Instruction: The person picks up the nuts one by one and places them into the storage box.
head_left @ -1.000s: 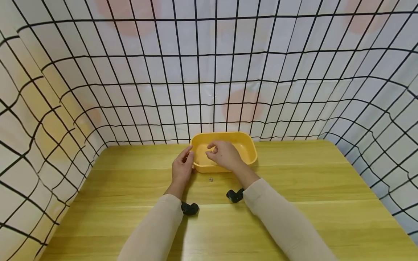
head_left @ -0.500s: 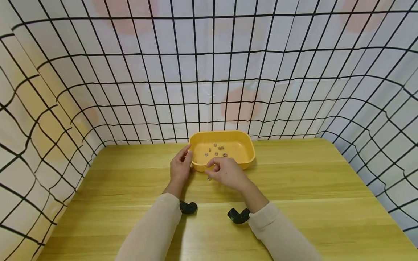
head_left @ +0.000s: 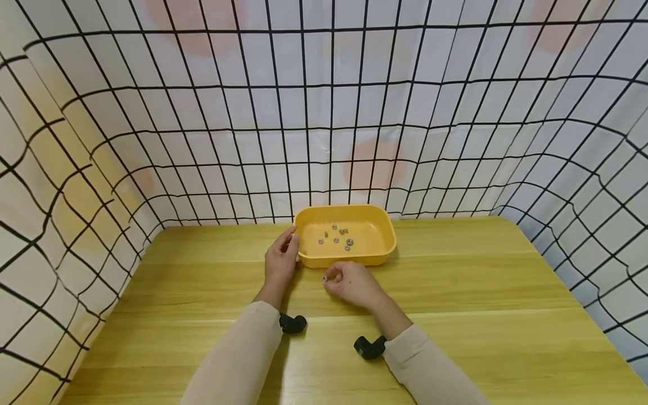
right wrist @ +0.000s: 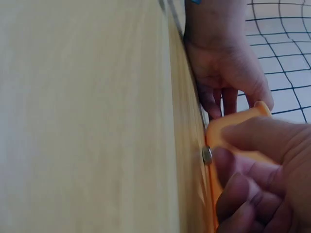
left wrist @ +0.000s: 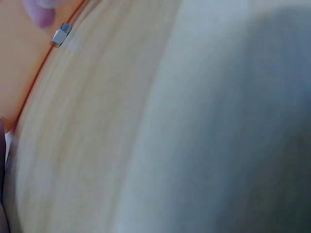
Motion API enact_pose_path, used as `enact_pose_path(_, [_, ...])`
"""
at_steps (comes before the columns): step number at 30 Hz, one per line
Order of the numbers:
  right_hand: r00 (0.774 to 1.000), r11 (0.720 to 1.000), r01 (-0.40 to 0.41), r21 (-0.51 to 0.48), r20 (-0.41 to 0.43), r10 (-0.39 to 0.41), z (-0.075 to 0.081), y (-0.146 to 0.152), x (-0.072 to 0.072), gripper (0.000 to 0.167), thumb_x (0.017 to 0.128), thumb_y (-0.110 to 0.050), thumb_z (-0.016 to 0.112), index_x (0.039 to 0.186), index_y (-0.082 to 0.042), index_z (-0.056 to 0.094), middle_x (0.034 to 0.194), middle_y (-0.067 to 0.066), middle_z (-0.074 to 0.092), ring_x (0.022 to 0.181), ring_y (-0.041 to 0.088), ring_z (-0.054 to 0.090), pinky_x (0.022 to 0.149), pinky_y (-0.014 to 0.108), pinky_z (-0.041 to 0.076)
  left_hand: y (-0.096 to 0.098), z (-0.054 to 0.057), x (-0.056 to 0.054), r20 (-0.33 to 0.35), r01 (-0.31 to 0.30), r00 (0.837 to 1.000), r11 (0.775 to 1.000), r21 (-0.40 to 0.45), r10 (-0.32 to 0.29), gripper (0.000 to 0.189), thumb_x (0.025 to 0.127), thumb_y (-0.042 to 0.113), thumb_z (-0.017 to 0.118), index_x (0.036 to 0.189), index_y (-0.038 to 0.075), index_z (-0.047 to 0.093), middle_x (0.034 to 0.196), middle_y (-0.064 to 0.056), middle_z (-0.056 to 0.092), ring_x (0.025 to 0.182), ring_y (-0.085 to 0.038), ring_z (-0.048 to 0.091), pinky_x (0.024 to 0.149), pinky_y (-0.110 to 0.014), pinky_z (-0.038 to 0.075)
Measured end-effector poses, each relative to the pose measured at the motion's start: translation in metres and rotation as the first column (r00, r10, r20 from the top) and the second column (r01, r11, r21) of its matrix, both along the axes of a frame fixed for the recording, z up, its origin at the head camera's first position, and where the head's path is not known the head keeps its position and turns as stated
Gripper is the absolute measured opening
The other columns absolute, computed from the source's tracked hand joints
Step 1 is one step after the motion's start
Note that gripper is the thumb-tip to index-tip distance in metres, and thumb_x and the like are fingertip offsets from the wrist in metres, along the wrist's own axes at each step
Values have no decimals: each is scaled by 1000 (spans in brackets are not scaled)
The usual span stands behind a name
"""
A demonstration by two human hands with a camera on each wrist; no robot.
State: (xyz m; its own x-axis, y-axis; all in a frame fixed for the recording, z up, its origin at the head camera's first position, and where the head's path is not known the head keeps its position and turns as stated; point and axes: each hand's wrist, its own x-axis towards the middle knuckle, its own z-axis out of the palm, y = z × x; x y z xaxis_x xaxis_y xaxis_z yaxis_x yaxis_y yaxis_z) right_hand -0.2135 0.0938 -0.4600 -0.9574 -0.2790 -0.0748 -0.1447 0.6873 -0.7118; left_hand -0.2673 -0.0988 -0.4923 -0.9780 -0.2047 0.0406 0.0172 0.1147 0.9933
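Note:
In the head view, a yellow plastic tray (head_left: 381, 259) stands at the back of the table with several small metal nuts (head_left: 349, 242) in it. Another metal nut (left wrist: 60, 36) lies on the wood close to the tray's front side. My right hand (head_left: 354, 286) is at this nut, thumb and index finger bent toward it. A small gap shows between a fingertip (left wrist: 43, 17) and the nut in the left wrist view. My left hand (head_left: 281, 261) touches the tray's left end with its fingers fairly straight.
Behind the tray rises a white cloth wall (head_left: 283, 146) with a black grid, which also closes off both sides. Black wrist-worn devices (head_left: 293, 323) stick out at both sleeves, low over the wooden table (head_left: 455, 337).
My right hand has come back from over the tray to the nut in front of it. The nuts inside the tray now show, one more than half a second ago. My left hand stays put.

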Motion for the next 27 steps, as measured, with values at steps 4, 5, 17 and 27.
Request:
enact_pose_path(4, [1000,1000,18,20,21,-19,-8,0,-2,25,89,-27,78,110,-15,74,79,-3,65,69,12,58,64,27,49,1,-1,0,1,4,1000,1000,5,-4,34,102,37,62,135,34,67,131,-5,67,86,-17,62,56,-21,56])
enact_pose_path(5, [1000,1000,21,23,20,-22,-9,0,-2,26,88,-27,78,111,-14,74,79,-3,65,69,13,59,64,27,49,1,-1,1,1,5,1000,1000,5,-5,34,102,37,61,135,34,67,132,-5,66,87,-16,62,56,-21,56])
enact_pose_path(17, [997,993,14,120,-81,-5,-14,-8,-2,7,90,-27,75,90,-21,71,70,-8,62,63,9,56,61,26,45,1,-3,0,2,-6,1000,1000,0,6,33,101,39,62,134,35,68,124,-8,70,82,-16,63,57,-22,56])
enact_pose_path(27, [996,995,-16,101,-91,25,-13,-8,-3,7,88,-24,75,84,-20,72,71,-9,64,64,8,58,63,26,49,1,-2,-1,-2,-15,1000,1000,-20,15,35,101,37,62,135,32,68,123,-10,71,82,-16,64,56,-22,56])
